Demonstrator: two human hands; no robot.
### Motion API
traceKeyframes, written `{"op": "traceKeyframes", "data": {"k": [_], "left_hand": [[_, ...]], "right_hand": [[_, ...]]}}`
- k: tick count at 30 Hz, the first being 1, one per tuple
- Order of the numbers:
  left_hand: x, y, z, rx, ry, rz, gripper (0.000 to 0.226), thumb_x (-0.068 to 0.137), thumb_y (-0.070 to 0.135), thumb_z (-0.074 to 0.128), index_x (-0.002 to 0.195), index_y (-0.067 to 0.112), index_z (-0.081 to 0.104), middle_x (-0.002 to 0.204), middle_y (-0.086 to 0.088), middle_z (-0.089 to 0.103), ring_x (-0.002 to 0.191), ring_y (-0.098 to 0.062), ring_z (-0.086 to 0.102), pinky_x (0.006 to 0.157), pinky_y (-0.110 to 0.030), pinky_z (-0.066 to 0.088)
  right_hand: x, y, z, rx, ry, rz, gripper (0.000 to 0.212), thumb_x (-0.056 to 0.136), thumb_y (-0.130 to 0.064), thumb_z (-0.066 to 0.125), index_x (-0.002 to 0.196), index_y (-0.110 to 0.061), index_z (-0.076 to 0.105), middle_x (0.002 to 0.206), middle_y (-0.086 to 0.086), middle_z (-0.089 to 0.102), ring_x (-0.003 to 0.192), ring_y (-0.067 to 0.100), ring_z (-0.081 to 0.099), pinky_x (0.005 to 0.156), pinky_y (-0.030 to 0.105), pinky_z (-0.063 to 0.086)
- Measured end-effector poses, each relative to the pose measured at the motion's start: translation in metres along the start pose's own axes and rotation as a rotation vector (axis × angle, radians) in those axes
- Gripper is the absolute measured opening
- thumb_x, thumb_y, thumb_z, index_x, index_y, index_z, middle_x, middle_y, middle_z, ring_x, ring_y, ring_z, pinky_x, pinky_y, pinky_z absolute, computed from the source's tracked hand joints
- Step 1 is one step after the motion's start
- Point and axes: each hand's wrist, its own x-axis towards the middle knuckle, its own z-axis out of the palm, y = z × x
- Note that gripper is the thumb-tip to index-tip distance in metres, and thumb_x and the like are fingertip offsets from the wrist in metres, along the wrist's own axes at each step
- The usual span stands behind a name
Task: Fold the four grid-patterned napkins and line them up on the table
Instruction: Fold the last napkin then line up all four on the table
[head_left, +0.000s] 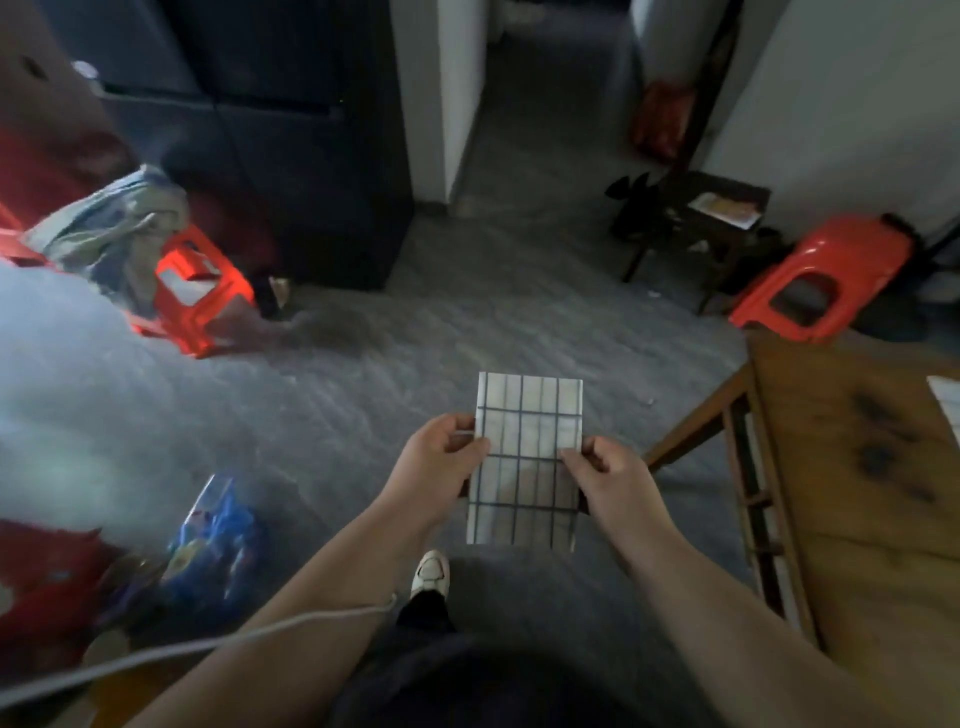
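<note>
Left hand (441, 457), right hand (605, 470) pinching napkin (524, 457), table (841, 493) right, red stool (826, 280) beyond

napkin (524, 460): off-white, dark blue grid lines. table (852, 499): brown wood with dark blotches. Two plastic stools (200, 291) (821, 280): bright orange-red. Floor (441, 338): grey, streaked. fridge (270, 130): black. Bag (218, 540) on the floor: blue with multicolour print. shoe (431, 571): white.
</note>
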Motion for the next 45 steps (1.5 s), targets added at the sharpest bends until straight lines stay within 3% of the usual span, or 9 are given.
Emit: {"op": "traceKeyframes", "data": {"k": [2,7,14,18,25,32,38,41,45], "left_hand": [[0.052,0.027,-0.006,0.054,-0.075,0.017,0.017,0.097,0.016,0.065,0.111,0.025,0.067,0.098,0.002,0.078,0.091,-0.021,0.075,0.089,-0.053,0.059],[0.163,0.094,0.000,0.202,-0.212,0.099,0.017,0.095,0.023,0.066,0.112,0.027,0.067,0.099,0.006,0.078,0.092,-0.017,0.074,0.088,-0.050,0.060],[0.282,0.160,0.062,0.261,-0.386,0.119,0.023,0.096,0.023,0.068,0.119,0.022,0.065,0.101,0.006,0.077,0.094,-0.014,0.074,0.084,-0.039,0.060],[0.361,0.193,0.128,0.274,-0.486,0.136,0.014,0.096,0.018,0.067,0.108,0.026,0.066,0.098,0.004,0.078,0.090,-0.012,0.074,0.074,-0.029,0.057],[0.490,0.277,0.246,0.382,-0.595,0.138,0.016,0.098,0.011,0.063,0.112,0.017,0.065,0.098,0.000,0.078,0.092,-0.019,0.075,0.082,-0.041,0.060],[0.588,0.343,0.362,0.407,-0.736,0.103,0.018,0.098,0.009,0.062,0.114,0.018,0.063,0.099,-0.001,0.077,0.089,-0.015,0.075,0.081,-0.034,0.062],[0.665,0.367,0.477,0.417,-0.927,0.034,0.015,0.098,0.004,0.059,0.109,0.014,0.064,0.108,-0.013,0.074,0.094,-0.026,0.073,0.086,-0.046,0.058],[0.699,0.385,0.546,0.415,-1.072,0.027,0.015,0.099,0.000,0.057,0.106,0.012,0.063,0.102,-0.012,0.074,0.087,-0.022,0.071,0.078,-0.041,0.058],[0.723,0.405,0.628,0.522,-1.296,-0.013,0.016,0.098,-0.002,0.056,0.110,0.005,0.061,0.099,-0.012,0.073,0.085,-0.025,0.069,0.070,-0.035,0.056]], "right_hand": [[0.036,-0.019,0.000,0.057,0.051,0.049,0.015,0.099,-0.029,0.065,0.091,-0.019,0.073,0.085,0.000,0.076,0.083,0.020,0.073,0.084,0.053,0.059],[0.111,-0.056,-0.011,0.230,0.189,0.150,0.017,0.100,-0.029,0.063,0.092,-0.018,0.074,0.088,0.004,0.078,0.085,0.024,0.075,0.087,0.056,0.059],[0.209,-0.077,-0.057,0.460,0.396,0.225,0.015,0.102,-0.020,0.061,0.096,-0.016,0.074,0.088,0.004,0.078,0.084,0.021,0.076,0.083,0.045,0.063],[0.276,-0.069,-0.101,0.581,0.481,0.243,0.013,0.102,-0.014,0.059,0.101,-0.009,0.071,0.089,0.007,0.079,0.079,0.019,0.077,0.064,0.028,0.060],[0.411,-0.068,-0.205,0.631,0.509,0.279,0.014,0.102,-0.016,0.058,0.105,-0.012,0.070,0.092,0.002,0.078,0.083,0.013,0.077,0.066,0.025,0.059],[0.506,-0.066,-0.301,0.668,0.658,0.299,0.014,0.102,-0.019,0.058,0.106,-0.016,0.071,0.096,0.000,0.078,0.087,0.015,0.077,0.078,0.038,0.062],[0.573,-0.049,-0.376,0.692,0.927,0.348,0.012,0.101,-0.015,0.060,0.100,-0.013,0.072,0.089,0.005,0.078,0.086,0.023,0.075,0.073,0.037,0.064],[0.603,-0.046,-0.411,0.704,1.086,0.368,0.013,0.102,-0.016,0.059,0.100,-0.012,0.071,0.093,0.008,0.077,0.088,0.025,0.074,0.077,0.043,0.064],[0.621,-0.048,-0.438,0.766,1.291,0.453,0.014,0.103,-0.023,0.057,0.107,-0.019,0.069,0.101,0.002,0.075,0.093,0.016,0.073,0.078,0.036,0.063]]}}
